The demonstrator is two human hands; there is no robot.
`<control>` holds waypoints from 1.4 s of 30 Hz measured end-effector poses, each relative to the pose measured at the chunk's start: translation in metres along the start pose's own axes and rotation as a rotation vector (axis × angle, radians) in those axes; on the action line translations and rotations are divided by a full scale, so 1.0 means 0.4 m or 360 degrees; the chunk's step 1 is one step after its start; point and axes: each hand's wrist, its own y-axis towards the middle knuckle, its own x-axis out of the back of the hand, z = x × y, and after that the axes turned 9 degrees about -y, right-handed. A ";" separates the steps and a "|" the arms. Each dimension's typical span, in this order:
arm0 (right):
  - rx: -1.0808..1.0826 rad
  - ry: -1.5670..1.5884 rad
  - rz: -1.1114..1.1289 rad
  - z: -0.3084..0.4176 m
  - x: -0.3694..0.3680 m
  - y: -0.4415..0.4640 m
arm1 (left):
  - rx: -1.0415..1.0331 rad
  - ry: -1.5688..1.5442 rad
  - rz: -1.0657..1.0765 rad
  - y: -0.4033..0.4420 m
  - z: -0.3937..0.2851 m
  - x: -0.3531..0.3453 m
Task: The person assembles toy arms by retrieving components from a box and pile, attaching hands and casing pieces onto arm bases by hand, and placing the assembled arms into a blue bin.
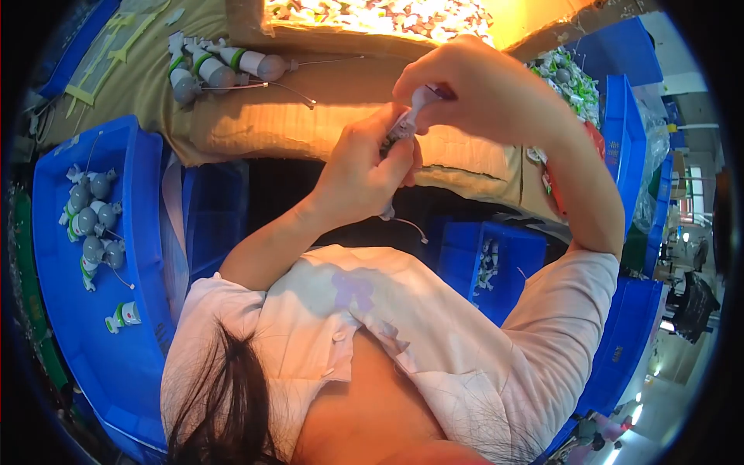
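Note:
My left hand (360,164) is wrapped around a small white-and-grey part (400,130), mostly hidden by the fingers. Below that hand a thin wire (412,225) with a white plug end hangs down. My right hand (459,87) pinches a small white plastic piece (423,98) between thumb and fingers. That piece meets the top of the part in my left hand; whether they are joined I cannot tell. Several white-and-green figures with grey ball ends and wires (209,71) lie on the cardboard-covered surface beyond my left hand.
An open cardboard box (527,46) full of small pieces (380,17) stands brightly lit ahead. To the left, a blue bin (58,256) holds several similar figures (94,217). Another blue bin (515,244) sits below right; green-and-white parts (570,81) are heaped at the right.

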 end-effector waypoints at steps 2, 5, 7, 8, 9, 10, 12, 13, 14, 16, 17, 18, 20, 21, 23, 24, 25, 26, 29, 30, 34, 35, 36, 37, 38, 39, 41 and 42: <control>-0.0025 0.0575 0.0284 -0.040 0.006 -0.011 | 0.0055 -0.0066 0.0039 0.014 -0.001 -0.010; 0.0031 0.0190 -0.0060 -0.025 -0.034 -0.045 | 0.0076 -0.0043 0.0046 0.034 0.005 -0.019; 0.0109 -0.0208 -0.0383 -0.010 -0.046 -0.065 | 0.0014 0.0017 -0.0007 0.031 0.009 -0.028; 0.0105 -0.0192 -0.0384 -0.014 -0.047 -0.068 | 0.0030 0.0022 -0.0008 0.029 0.012 -0.031; -0.0035 0.0101 -0.0223 -0.020 -0.044 -0.070 | -0.0010 0.0182 0.0012 0.025 0.014 -0.034; -0.0174 0.0387 -0.0058 -0.026 -0.043 -0.072 | -0.0056 0.0339 0.0035 0.025 0.016 -0.038; -0.0143 0.0307 -0.0109 -0.033 -0.062 -0.073 | -0.0025 0.0345 0.0031 0.028 0.024 -0.041; -0.0117 0.0234 -0.0154 -0.034 -0.079 -0.076 | 0.0015 0.0348 0.0028 0.026 0.031 -0.043; -0.0142 0.0228 -0.0166 -0.037 -0.092 -0.080 | 0.0013 0.0348 0.0056 0.027 0.037 -0.045; -0.0207 0.0411 -0.0331 -0.046 -0.117 -0.093 | 0.0075 0.0262 -0.0009 0.030 0.053 -0.049; -0.0226 0.0430 -0.0397 -0.051 -0.128 -0.100 | 0.0072 0.0255 0.0021 0.039 0.062 -0.046; -0.0249 0.0416 -0.0402 -0.059 -0.143 -0.112 | 0.0083 0.0121 0.0001 0.051 0.072 -0.040; -0.0397 0.0655 -0.0695 -0.081 -0.172 -0.127 | 0.0072 -0.0116 -0.0005 0.071 0.085 -0.028; -0.0430 0.0678 -0.0669 -0.109 -0.180 -0.152 | 0.0058 -0.0122 0.0002 0.077 0.083 -0.021; -0.0657 0.0780 -0.0703 -0.226 -0.214 -0.211 | 0.0164 -0.0212 -0.0074 0.084 0.079 -0.002; -0.0827 0.0491 -0.0816 -0.311 -0.238 -0.257 | 0.0171 -0.0222 -0.0050 0.085 0.081 0.008; -0.0993 0.0199 -0.0923 -0.391 -0.259 -0.306 | 0.0173 -0.0224 -0.0052 0.085 0.082 0.006; -0.1155 0.0026 -0.0929 -0.444 -0.267 -0.348 | 0.0229 -0.0280 -0.0047 0.083 0.082 0.002; -0.1338 -0.0334 -0.0776 -0.559 -0.306 -0.418 | 0.0314 -0.0386 0.0004 0.081 0.097 -0.022; -0.1352 -0.0511 -0.0623 -0.566 -0.305 -0.418 | 0.0342 -0.0429 0.0044 0.081 0.103 -0.032; -0.1503 -0.0622 -0.0511 -0.558 -0.321 -0.400 | 0.0419 -0.0426 0.0037 0.082 0.104 -0.043; -0.1550 -0.0591 -0.0441 -0.555 -0.312 -0.397 | 0.0407 -0.0422 0.0042 0.083 0.102 -0.040; -0.1597 -0.0557 -0.0370 -0.554 -0.306 -0.395 | 0.0398 -0.0418 0.0048 0.083 0.099 -0.037; -0.1559 -0.0547 -0.0375 -0.562 -0.305 -0.398 | 0.0404 -0.0413 0.0035 0.084 0.097 -0.035; -0.1549 -0.0535 -0.0371 -0.570 -0.307 -0.408 | 0.0370 -0.0471 0.0060 0.085 0.096 -0.033; -0.1435 -0.0630 -0.0416 -0.568 -0.303 -0.411 | 0.0333 -0.0530 0.0080 0.087 0.094 -0.031; -0.1271 -0.0721 -0.0521 -0.557 -0.297 -0.405 | 0.0277 -0.0547 0.0090 0.090 0.088 -0.029; -0.1301 -0.0736 -0.0662 -0.542 -0.292 -0.395 | 0.0218 -0.0565 0.0119 0.090 0.086 -0.028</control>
